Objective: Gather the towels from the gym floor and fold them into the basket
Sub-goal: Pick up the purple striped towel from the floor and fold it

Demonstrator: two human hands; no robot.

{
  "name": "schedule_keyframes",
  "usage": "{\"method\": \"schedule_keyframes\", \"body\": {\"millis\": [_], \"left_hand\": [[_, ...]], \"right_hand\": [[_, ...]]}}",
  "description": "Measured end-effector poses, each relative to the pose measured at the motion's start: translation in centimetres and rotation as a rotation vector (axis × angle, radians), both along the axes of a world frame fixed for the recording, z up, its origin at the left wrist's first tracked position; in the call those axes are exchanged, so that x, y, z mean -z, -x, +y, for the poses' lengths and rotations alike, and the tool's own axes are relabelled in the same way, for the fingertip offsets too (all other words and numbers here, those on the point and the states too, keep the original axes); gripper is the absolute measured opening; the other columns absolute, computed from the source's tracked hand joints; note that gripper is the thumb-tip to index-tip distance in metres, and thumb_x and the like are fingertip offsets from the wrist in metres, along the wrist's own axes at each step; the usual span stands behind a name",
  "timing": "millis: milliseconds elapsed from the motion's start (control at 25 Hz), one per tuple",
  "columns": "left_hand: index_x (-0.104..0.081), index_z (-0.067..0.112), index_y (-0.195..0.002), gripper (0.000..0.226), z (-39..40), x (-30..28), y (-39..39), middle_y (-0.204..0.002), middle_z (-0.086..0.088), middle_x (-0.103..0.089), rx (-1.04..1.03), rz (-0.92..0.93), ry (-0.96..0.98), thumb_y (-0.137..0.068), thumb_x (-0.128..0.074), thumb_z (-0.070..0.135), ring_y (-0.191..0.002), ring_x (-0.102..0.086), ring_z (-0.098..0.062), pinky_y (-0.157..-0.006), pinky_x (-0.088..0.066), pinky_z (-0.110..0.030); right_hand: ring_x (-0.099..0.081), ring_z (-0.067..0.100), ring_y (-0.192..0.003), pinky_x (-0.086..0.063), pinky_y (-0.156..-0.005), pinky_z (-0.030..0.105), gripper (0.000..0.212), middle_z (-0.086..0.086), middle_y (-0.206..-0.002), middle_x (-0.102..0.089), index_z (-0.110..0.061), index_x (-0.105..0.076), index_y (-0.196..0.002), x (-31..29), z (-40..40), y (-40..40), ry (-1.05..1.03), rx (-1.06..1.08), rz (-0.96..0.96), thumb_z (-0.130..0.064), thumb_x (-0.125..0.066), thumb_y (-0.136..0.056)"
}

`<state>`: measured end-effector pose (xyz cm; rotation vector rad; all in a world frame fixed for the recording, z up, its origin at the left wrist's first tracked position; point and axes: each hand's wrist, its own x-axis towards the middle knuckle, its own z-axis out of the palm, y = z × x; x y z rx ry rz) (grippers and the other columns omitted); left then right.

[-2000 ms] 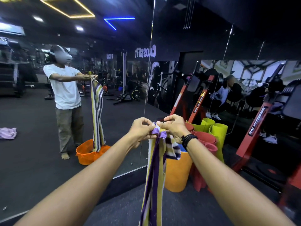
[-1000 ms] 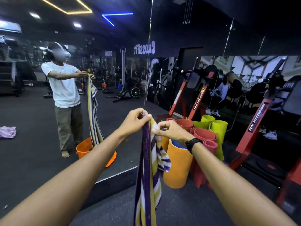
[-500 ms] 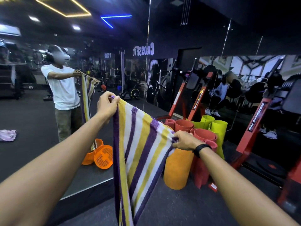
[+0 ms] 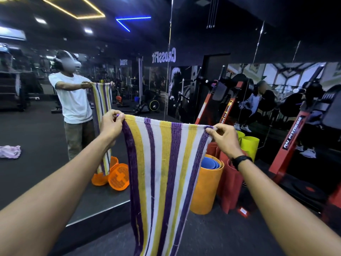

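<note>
Towel: the striped towel [image 4: 162, 169] hangs spread in the centre of the frame, its top edge stretched level between both hands, its lower end running out of the bottom of the frame.
Left hand: the left hand [image 4: 110, 126] pinches the top left corner, fingers curled over the hem.
Right hand: the right hand [image 4: 224, 139] pinches the top right corner in the same way; a black band sits on that wrist.
Basket: an orange basket [image 4: 110, 174] shows in the mirror at lower centre left, apparently tipped on its side; the real one is not in view.
Risk: each corner is held only by fingertips, so one could likely slip and spoil the fold; the hidden lower end may drag on the floor.
Risk two: a tipped basket would probably need righting first.
Materials: the towel is coarse woven cloth with purple, yellow and white stripes and a slightly frayed hem; rolled mats [image 4: 208, 183] stand behind it; a pink towel [image 4: 10, 152] lies crumpled at the left edge.
</note>
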<state>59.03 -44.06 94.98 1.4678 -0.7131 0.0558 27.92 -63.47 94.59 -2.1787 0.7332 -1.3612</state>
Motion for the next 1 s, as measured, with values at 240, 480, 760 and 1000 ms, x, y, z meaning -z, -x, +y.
{"method": "schedule_keyframes", "body": {"millis": [240,480,760,1000], "left_hand": [[-0.053,0.022,-0.084,0.014,-0.1,-0.3,1.2,-0.074,0.001,-0.048,0.202,-0.024,-0.028,-0.097,-0.053,0.018,-0.068,-0.042,-0.012,-0.063,-0.035,-0.026],[-0.064,0.012,-0.074,0.017,1.2,1.8,0.9,-0.065,0.0,-0.059,0.325,-0.277,-0.56,-0.09,-0.065,0.019,-0.064,-0.055,-0.014,-0.067,-0.046,-0.031],[-0.056,0.013,-0.091,0.027,0.7,0.5,5.1,-0.074,0.0,-0.059,0.711,0.102,-0.169,-0.079,-0.072,0.032,-0.064,-0.054,-0.013,-0.053,-0.046,-0.022],[-0.068,0.005,-0.098,0.076,-1.2,3.6,9.2,-0.093,-0.004,-0.071,0.917,0.138,-0.484,-0.044,-0.09,0.053,-0.09,-0.065,-0.019,-0.078,-0.055,-0.032]], "right_hand": [[-0.053,0.011,-0.063,-0.045,-0.059,0.03,0.019,0.002,-0.069,-0.064,-0.024,-0.065,-0.08,-0.9,-0.4,0.2,-0.115,-0.047,-0.215,-0.019,-0.082,-0.074],[-0.05,0.016,-0.056,-0.041,-0.049,0.028,0.024,0.004,-0.06,-0.055,-0.004,-0.057,-0.067,1.4,-1.3,2.2,-0.321,-0.081,0.223,-0.012,-0.07,-0.086],[-0.057,0.01,-0.05,-0.047,-0.043,0.017,0.01,0.0,-0.062,-0.062,-0.007,-0.06,-0.081,-2.6,-0.5,4.9,-0.49,-0.319,0.207,-0.011,-0.068,-0.086],[-0.068,0.019,-0.087,-0.056,-0.074,0.037,0.037,0.005,-0.097,-0.073,-0.012,-0.066,-0.104,-0.2,0.3,3.4,-0.69,-0.53,0.371,-0.026,-0.079,-0.073]]}}
